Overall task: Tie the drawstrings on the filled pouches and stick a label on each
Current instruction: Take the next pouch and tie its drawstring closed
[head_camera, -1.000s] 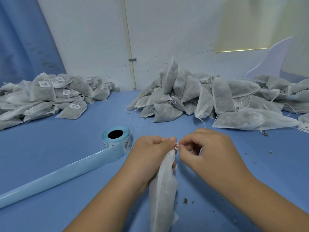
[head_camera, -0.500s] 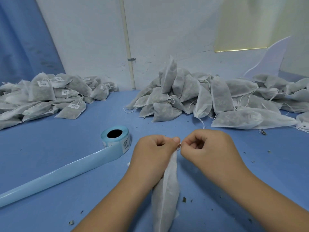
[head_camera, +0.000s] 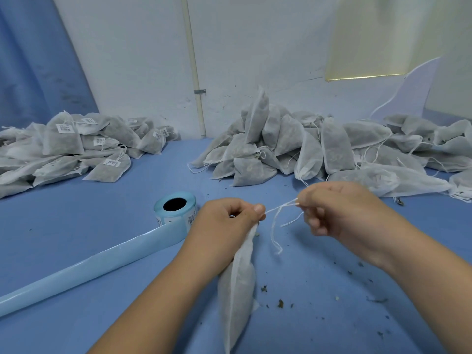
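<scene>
A filled white mesh pouch [head_camera: 236, 284] hangs upright over the blue table, its neck gripped in my left hand [head_camera: 227, 221]. A thin white drawstring [head_camera: 279, 209] runs taut from the neck to my right hand [head_camera: 339, 208], which pinches it a short way to the right. Loose string ends dangle below the taut part. A pale blue label roll [head_camera: 176, 208] stands just left of my left hand, with its backing strip [head_camera: 84, 272] trailing to the lower left.
A heap of labelled pouches [head_camera: 63, 146] lies at the far left. A bigger heap of unlabelled pouches [head_camera: 319, 146] spreads along the back right against the wall. Dark crumbs [head_camera: 281, 304] are scattered on the blue table [head_camera: 76, 215] near the pouch.
My right hand has moved to the right, away from my left hand, drawing the string out taut. My left hand has kept its hold on the pouch neck.
</scene>
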Available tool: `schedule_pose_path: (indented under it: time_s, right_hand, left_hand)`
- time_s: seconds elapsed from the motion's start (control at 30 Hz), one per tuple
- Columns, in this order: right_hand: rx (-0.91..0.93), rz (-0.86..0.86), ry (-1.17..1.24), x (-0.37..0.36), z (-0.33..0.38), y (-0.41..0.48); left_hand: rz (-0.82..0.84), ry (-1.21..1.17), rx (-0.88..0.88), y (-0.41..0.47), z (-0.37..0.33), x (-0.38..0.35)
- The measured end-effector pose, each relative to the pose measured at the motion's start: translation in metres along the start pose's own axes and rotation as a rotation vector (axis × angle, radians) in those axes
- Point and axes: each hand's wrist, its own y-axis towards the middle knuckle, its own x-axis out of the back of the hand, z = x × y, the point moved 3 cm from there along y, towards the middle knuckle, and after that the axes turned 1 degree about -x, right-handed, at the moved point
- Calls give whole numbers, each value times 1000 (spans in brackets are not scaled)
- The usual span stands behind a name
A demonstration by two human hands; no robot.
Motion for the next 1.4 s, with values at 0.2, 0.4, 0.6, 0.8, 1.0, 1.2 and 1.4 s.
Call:
schedule_pose_path:
  time_s: [0.2, 0.4, 0.6, 0.8, 1.0, 1.2, 1.4]
  right_hand:
    - [47, 285, 526, -22, 1, -4]
    - [-19, 461, 890, -28, 1, -7]
    - [-204, 591, 706, -22, 0, -7]
    - [-223, 563, 611, -12, 1, -6]
    - [-253, 470, 422, -8, -1, -8]
    - [-170, 222, 564, 0, 3, 0]
    - [-44, -192, 520, 22, -2, 10]
  left_hand:
    - [99, -44, -88, -5, -9, -9]
    - [22, -46, -188, -5, -15, -5]
    - [-226, 245, -493, -4, -19, 4]
    - [-198, 402, -655, -9, -17, -4]
    - [-185, 395, -643, -6, -16, 1]
    - [47, 225, -363, -5, -7, -7]
    - [445, -7, 20, -8, 9, -12]
